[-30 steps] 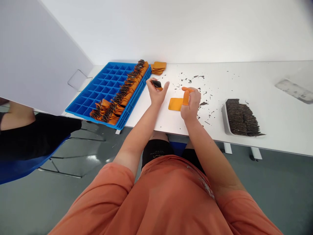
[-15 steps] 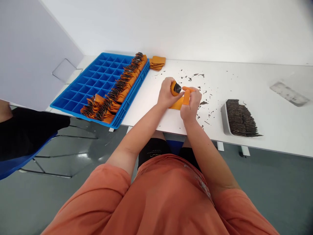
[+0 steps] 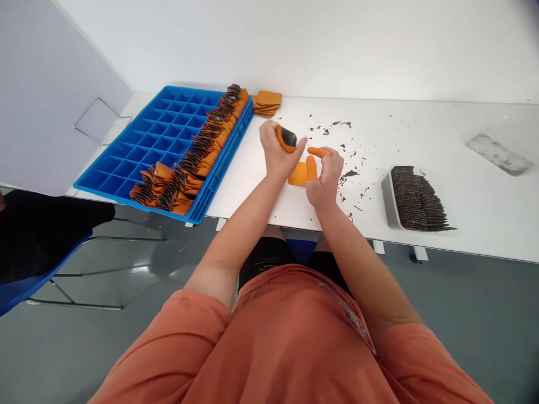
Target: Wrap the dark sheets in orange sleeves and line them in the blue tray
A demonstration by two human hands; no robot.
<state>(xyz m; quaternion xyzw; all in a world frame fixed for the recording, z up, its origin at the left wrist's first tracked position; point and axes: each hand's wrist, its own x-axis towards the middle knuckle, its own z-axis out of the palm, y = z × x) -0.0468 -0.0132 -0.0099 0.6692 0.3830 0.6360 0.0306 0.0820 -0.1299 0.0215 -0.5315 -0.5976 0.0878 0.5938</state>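
Note:
Raised over the white table, my left hand (image 3: 278, 150) has its fingers round an orange pouch (image 3: 287, 138) with a dark piece showing at its opening; the thumb points away from it. My right hand (image 3: 327, 178) wears orange covers on thumb and index finger, which are spread apart with nothing seen between them. Beside its thumb, a flat orange pouch (image 3: 297, 174) lies on the table. To the left, a blue divided tray (image 3: 147, 140) holds many filled orange pouches (image 3: 210, 147) along its right side and front.
A small stack of orange pouches (image 3: 268, 103) lies behind the tray's right corner. Dark flakes (image 3: 350, 174) are scattered over the table (image 3: 421, 134). A white box (image 3: 391, 205) of dark sheets (image 3: 416, 199) and a clear bag (image 3: 500, 153) stand right. A person's dark clothing (image 3: 50, 233) shows at left.
My left hand has moved left and up with the orange pouch, away from my right hand. More of the flat pouch on the table now shows between them. The view has shifted slightly.

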